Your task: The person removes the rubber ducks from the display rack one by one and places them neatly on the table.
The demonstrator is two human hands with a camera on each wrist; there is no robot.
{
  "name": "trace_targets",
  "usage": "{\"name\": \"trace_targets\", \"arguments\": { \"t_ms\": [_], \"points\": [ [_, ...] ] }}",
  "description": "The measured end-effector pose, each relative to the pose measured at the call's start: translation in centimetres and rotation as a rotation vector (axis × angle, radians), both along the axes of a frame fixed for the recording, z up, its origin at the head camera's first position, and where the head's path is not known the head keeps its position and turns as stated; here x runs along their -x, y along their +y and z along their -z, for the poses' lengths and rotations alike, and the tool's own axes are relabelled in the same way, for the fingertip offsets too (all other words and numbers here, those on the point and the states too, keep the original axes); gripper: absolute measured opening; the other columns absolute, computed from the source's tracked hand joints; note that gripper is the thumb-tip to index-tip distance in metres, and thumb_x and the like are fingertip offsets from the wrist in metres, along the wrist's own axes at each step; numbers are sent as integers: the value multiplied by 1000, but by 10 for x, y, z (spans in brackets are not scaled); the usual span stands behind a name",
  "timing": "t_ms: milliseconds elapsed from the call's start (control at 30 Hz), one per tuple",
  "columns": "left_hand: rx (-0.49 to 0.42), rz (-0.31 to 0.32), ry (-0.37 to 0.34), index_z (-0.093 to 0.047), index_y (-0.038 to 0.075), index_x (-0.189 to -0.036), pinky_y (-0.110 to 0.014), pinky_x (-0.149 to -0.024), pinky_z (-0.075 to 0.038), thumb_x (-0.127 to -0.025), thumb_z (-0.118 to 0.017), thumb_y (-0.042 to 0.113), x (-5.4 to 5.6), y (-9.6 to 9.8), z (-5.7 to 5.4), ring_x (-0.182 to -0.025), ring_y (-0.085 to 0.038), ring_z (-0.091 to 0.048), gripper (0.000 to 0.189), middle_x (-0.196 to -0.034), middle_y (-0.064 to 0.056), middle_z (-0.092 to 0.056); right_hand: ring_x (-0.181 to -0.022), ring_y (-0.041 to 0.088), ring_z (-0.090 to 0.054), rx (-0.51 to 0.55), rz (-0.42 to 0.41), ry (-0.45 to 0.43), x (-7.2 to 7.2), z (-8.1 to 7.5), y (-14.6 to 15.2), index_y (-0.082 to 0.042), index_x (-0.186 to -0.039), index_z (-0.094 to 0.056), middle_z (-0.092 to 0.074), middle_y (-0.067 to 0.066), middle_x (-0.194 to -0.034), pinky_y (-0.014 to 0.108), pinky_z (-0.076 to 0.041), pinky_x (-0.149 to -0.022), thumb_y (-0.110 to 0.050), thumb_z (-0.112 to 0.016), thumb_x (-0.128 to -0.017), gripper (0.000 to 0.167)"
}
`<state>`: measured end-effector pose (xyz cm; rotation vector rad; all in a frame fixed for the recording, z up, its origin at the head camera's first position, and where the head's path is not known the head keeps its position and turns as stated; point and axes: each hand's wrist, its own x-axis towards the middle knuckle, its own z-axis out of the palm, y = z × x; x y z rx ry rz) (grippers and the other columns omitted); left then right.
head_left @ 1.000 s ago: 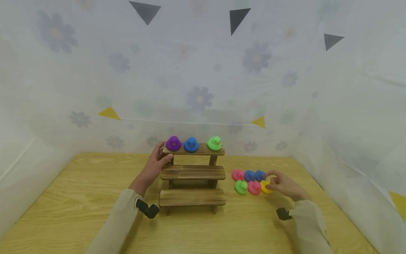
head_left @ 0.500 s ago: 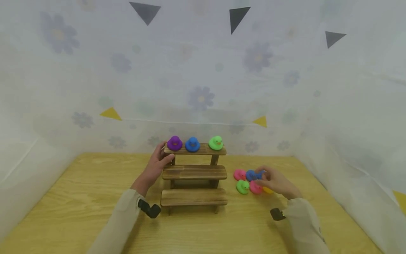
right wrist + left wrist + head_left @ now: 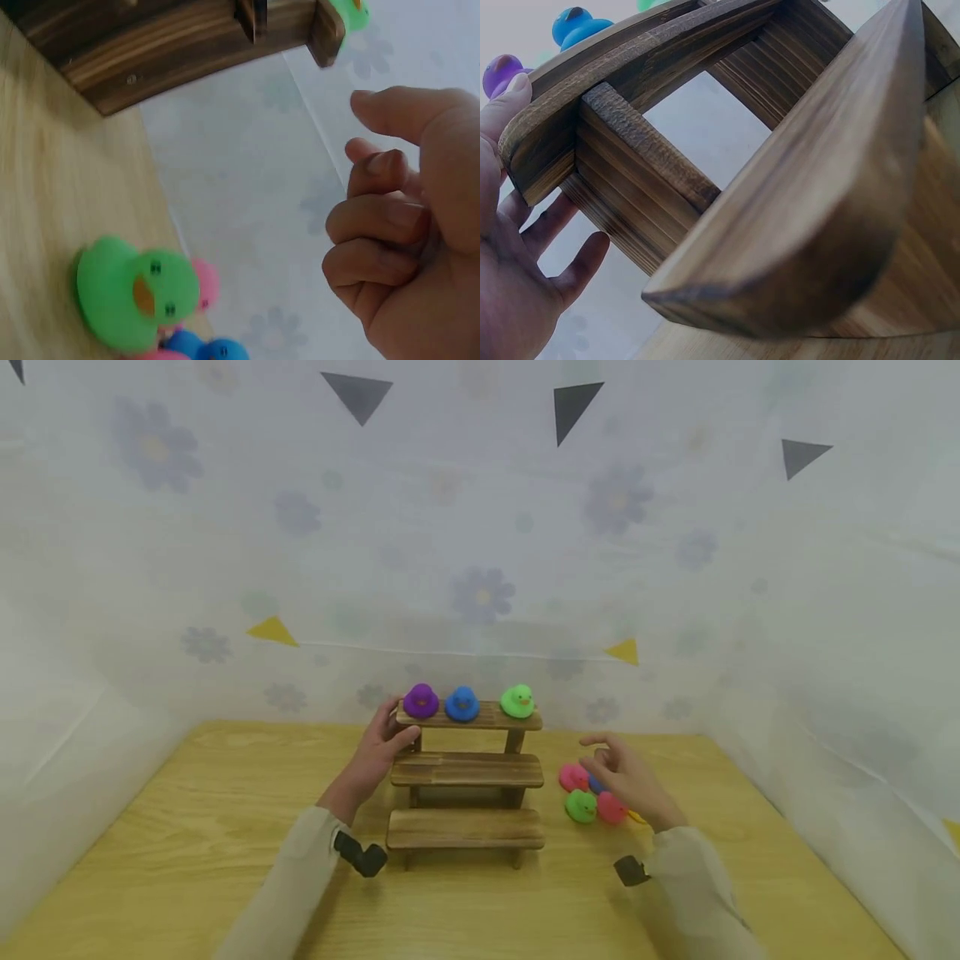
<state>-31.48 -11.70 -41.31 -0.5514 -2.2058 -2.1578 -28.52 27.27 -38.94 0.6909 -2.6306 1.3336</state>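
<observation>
1. Left hand (image 3: pixel 372 755) grips the stand's (image 3: pixel 467 769) top step (image 3: pixel 487 717), left end.
2. Right hand (image 3: pixel 628 783), loosely curled, thumb and forefinger apart, has moved left.
3. Three ducks (image 3: pixel 462 704) sit there; more ducks (image 3: pixel 581 807) on the table (image 3: pixel 255 777).

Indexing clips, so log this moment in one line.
left hand: grips wooden stand | right hand: empty, near tabletop ducks | top tier: three ducks
</observation>
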Motion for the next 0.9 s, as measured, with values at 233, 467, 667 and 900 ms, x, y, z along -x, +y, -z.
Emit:
{"name": "trace_targets", "arguments": {
  "t_ms": [233,467,667,900],
  "points": [
    [-1,-6,-16,-12,12,-154,-39,-97,-44,-101,-51,22,-1,2,-1,-116,-22,-53,67,-141,-23,-46,-45,2,-29,52,21,95,-5,-28,-42,-1,-125,-56,-37,-1,-59,24,-40,-52,-5,-63,-92,34],
    [9,3,-14,-10,12,-155,-42,-99,-43,-101,-50,24,0,0,-2,-125,-39,-45,68,-141,-23,-46,-44,4,-28,143,-37,129,16,-23,-60,-1,-131,-52,-36,-2,-57,25,-35,-46,-6,-63,-93,40],
    [8,2,-9,-11,13,-154,-45,-101,-41,-101,-51,25,2,1,-5,-126,-37,-45,68,-142,-23,-44,-48,5,-30,118,-8,162,23,-33,-71,-5,-134,-51,-37,-3,-57,25,-35,-53,-8,-63,-93,43],
    [14,-6,-21,-13,14,-154,-42,-100,-41,-100,-52,25,1,6,-3,-124,-30,-47,68,-143,-21,-45,-46,7,-31,91,28,117,25,-40,-77,-4,-137,-48,-39,1,-57,26,-35,-51,-10,-63,-94,47]
  ]
}}
